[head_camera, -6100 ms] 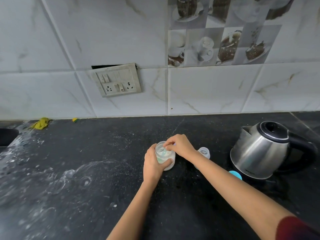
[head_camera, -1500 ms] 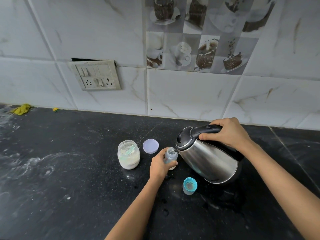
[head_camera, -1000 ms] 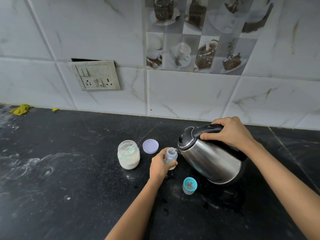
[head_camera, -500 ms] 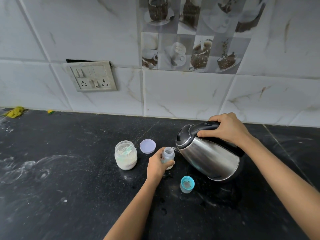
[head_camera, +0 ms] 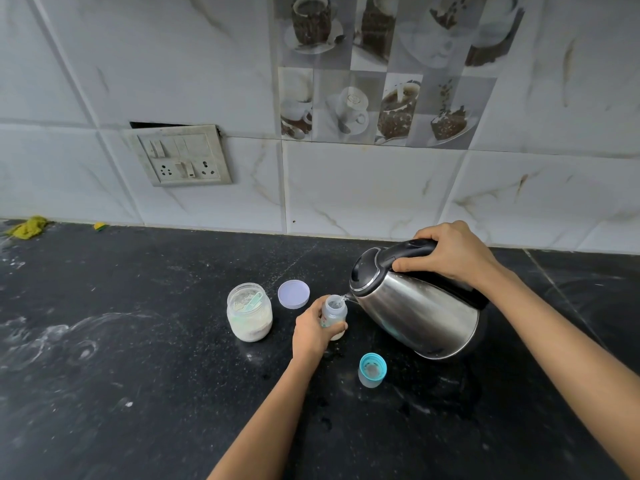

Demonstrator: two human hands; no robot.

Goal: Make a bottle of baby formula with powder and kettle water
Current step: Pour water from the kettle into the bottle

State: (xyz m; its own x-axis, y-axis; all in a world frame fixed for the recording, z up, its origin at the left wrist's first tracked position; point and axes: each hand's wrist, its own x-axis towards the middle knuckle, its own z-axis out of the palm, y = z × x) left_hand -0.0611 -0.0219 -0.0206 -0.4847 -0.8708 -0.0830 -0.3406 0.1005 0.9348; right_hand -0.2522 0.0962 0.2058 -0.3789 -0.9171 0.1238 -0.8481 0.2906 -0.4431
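A small clear baby bottle (head_camera: pixel 334 310) stands upright on the black counter (head_camera: pixel 138 341), and my left hand (head_camera: pixel 313 331) is wrapped around it. My right hand (head_camera: pixel 450 252) grips the black handle of a steel kettle (head_camera: pixel 419 311), which is tilted left with its spout just over the bottle's open mouth. A thin stream of water runs from the spout into the bottle. The open powder jar (head_camera: pixel 249 311) with a teal scoop inside stands left of the bottle. Its lilac lid (head_camera: pixel 293 294) lies behind. The bottle's teal cap (head_camera: pixel 372 370) stands in front of the kettle.
A tiled wall with a switch and socket plate (head_camera: pixel 180 155) runs along the back of the counter. A yellow-green rag (head_camera: pixel 29 227) lies at the far left by the wall. White smears mark the counter's left part.
Six seconds ago both hands were at the powder jar. Since then my right hand has lifted and tilted the kettle over the bottle held by my left hand, and water is now pouring.
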